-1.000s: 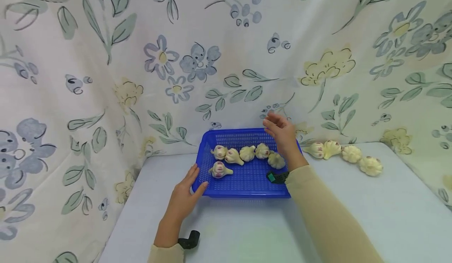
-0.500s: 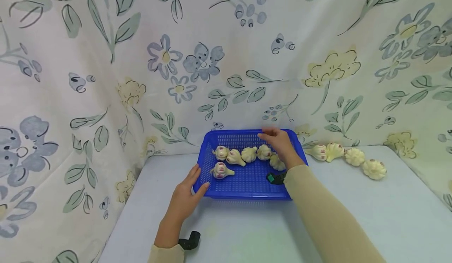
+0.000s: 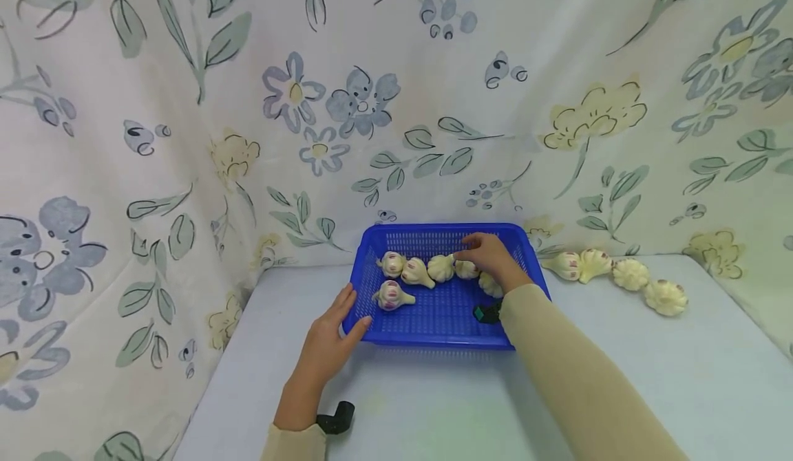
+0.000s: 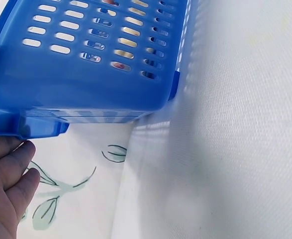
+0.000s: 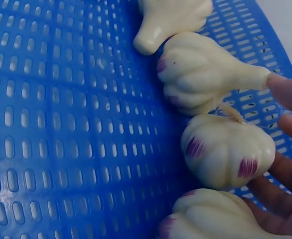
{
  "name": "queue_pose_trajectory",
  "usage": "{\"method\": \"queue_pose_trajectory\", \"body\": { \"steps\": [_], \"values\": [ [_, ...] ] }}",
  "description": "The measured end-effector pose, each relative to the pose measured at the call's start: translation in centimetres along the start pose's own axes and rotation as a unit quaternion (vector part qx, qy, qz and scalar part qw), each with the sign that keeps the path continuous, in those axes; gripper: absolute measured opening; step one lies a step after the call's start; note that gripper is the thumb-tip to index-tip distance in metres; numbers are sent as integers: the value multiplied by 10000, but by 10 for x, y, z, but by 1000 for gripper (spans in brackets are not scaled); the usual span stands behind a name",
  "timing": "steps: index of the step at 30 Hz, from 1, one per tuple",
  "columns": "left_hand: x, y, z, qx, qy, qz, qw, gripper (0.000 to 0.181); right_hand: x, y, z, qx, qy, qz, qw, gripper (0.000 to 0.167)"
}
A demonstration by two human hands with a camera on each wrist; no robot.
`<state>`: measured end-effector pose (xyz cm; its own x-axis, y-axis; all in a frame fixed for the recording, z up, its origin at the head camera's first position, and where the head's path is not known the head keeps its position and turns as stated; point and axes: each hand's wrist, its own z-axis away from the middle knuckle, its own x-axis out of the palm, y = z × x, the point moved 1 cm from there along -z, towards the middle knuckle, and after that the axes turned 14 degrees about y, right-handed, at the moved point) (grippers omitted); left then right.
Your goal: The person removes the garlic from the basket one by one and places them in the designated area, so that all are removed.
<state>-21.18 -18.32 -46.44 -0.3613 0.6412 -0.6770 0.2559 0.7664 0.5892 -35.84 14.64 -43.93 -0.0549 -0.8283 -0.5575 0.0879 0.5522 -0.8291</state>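
The grip is loose: the right hand reaches into the blue plastic basket, its thumb touching the stem tip of one garlic bulb while the other fingers curve, spread, behind the neighbouring bulb; neither looks grasped. The left hand lies ungrasping with extended fingers against the basket's left side, by the near corner, thumb at the rim. Inside, five bulbs form a row toward the back, with a sixth bulb in front of its left end. Right of the basket, four more bulbs line up on the white tabletop. Both sleeves are beige; a black wrist device sits at the left wrist. Behind hangs a floral-print cloth.
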Motion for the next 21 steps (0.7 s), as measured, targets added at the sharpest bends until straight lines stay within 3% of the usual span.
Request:
{"method": "queue_pose_trajectory", "body": {
  "steps": [21],
  "values": [
    [-1,3,-1,-95,-19,-6,10000,67,4,3,-1,-307,290,948,9946,56]
  ]
}}
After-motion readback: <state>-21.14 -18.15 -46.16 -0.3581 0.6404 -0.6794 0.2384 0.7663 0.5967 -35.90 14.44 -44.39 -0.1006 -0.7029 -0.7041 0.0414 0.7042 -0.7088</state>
